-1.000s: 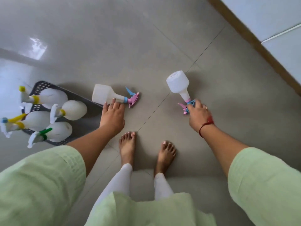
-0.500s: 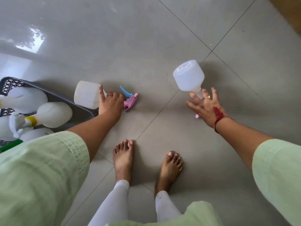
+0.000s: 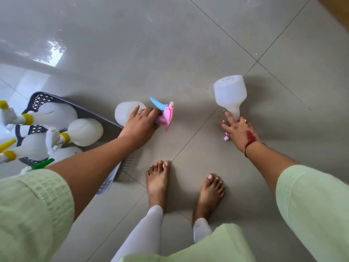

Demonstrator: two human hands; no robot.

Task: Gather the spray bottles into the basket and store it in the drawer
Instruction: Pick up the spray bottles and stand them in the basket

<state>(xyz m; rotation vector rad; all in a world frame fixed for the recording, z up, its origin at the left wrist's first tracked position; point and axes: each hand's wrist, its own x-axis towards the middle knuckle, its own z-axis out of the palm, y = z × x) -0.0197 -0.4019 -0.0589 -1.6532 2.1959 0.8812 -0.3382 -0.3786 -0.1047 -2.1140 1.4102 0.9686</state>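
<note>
A white spray bottle with a pink and blue trigger head (image 3: 124, 113) lies on the grey floor; my left hand (image 3: 140, 124) is closed around its neck. A second white spray bottle (image 3: 230, 93) points base-up to the right, and my right hand (image 3: 238, 129) grips its neck, hiding most of its pink trigger. The dark lattice basket (image 3: 40, 99) sits at the left edge with several white bottles (image 3: 85, 131) with yellow and green triggers lying in it.
My two bare feet (image 3: 157, 178) stand on the tiled floor (image 3: 170, 53) just below the bottles. My green sleeves fill the lower corners. A brown skirting strip (image 3: 336, 10) runs along the top right.
My left hand slid from the bottle's body onto its neck and closed there. My right hand closed on the other bottle's neck. The view shifted, bringing the basket further into sight.
</note>
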